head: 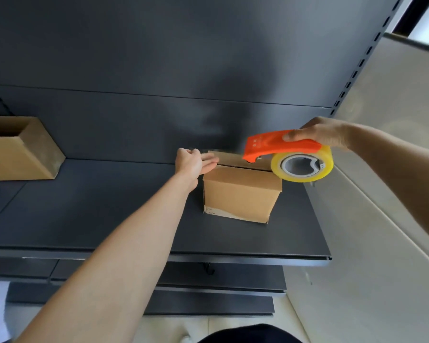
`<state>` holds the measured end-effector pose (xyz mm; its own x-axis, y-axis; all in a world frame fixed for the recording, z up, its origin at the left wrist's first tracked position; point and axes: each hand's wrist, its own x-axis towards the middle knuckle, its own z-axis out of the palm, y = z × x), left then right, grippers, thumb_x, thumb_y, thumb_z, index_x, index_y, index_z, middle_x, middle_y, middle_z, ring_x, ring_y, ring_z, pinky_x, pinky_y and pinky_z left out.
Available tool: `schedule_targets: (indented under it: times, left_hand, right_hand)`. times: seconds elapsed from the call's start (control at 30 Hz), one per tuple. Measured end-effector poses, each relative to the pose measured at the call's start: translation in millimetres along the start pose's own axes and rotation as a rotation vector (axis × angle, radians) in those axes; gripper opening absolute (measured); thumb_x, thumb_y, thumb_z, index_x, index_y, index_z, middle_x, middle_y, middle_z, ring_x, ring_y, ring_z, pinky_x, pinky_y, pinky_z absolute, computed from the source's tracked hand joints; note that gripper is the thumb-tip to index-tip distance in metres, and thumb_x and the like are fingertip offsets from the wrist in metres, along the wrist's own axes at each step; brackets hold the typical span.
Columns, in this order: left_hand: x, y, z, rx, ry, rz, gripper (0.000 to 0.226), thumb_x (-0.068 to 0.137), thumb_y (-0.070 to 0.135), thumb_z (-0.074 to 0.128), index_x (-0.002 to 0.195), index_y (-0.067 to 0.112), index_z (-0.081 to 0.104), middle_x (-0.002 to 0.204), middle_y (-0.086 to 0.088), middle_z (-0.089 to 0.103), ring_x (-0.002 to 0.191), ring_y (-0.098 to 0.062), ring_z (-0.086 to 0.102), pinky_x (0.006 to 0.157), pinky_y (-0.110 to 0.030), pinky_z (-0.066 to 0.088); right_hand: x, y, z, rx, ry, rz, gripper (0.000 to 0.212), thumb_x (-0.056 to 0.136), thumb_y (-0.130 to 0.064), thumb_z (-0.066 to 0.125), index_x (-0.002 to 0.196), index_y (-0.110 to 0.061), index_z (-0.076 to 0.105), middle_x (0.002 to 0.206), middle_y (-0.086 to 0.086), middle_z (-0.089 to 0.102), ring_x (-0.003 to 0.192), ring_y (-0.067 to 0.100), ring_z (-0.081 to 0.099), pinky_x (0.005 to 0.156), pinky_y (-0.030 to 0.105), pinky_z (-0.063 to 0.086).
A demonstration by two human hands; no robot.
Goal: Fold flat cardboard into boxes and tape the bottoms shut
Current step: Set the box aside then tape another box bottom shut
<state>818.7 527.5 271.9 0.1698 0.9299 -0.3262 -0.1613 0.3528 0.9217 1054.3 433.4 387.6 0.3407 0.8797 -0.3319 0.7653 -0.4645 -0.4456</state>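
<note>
While the box (pixel 240 194) stands on the dark shelf (pixel 109 206), its top seam (pixel 243 167) runs left to right just under the nose of the orange tape dispenser (pixel 278 144). The right hand (pixel 325 134) clasps the dispenser's handle over the seam's right part. The left hand (pixel 193 164), fingers straight, rests on the top's left edge, so the pull likely runs toward it.
</note>
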Motion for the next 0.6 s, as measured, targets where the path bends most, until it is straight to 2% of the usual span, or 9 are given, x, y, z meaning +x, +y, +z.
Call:
schedule_targets:
  times: [0.17, 0.33, 0.5, 0.6]
  left_hand:
    - [-1.7, -1.6, -2.6, -0.07, 0.015, -0.013, 0.008, 0.104, 0.014, 0.03, 0.112, 0.013, 0.03, 0.089, -0.018, 0.068, 0.076, -0.025, 0.072, 0.073, -0.034, 0.06]
    - [-0.4, -6.2, 4.8, -0.167, 0.041, -0.04, 0.007, 0.105, 0.019, 0.03, 0.111, 0.015, 0.031, 0.088, -0.018, 0.067, 0.074, -0.028, 0.072, 0.072, -0.037, 0.06]
    - [1.3, -6.6, 6.9, -0.177, 0.051, -0.044, 0.009, 0.105, 0.021, 0.026, 0.113, 0.017, 0.03, 0.088, -0.019, 0.068, 0.072, -0.028, 0.072, 0.071, -0.039, 0.061]
    - [1.1, -5.8, 6.3, -0.207, 0.058, -0.055, 0.009, 0.105, 0.021, 0.025, 0.113, 0.018, 0.027, 0.089, -0.02, 0.068, 0.071, -0.028, 0.071, 0.071, -0.039, 0.06]
  right_hand:
    - [6.7, 4.0, 7.3, -0.068, -0.004, 0.02, 0.044, 0.078, -0.054, 0.067, 0.091, -0.012, 0.067, 0.094, 0.01, 0.066, 0.082, 0.026, 0.059, 0.078, 0.032, 0.043]
    - [2.2, -6.0, -11.6, -0.112, -0.005, 0.014, 0.048, 0.077, -0.06, 0.063, 0.082, -0.012, 0.067, 0.085, 0.008, 0.066, 0.075, 0.024, 0.059, 0.076, 0.033, 0.041]
    - [-10.3, -23.2, -30.0, 0.021, -0.044, -0.048, 0.038, 0.084, -0.051, 0.06, 0.079, -0.014, 0.067, 0.076, 0.005, 0.068, 0.067, 0.021, 0.061, 0.063, 0.028, 0.042]
    - [-5.5, -16.2, -15.7, 0.024, -0.053, -0.023, 0.038, 0.082, -0.052, 0.062, 0.079, -0.015, 0.068, 0.078, 0.005, 0.069, 0.067, 0.021, 0.063, 0.065, 0.029, 0.043]
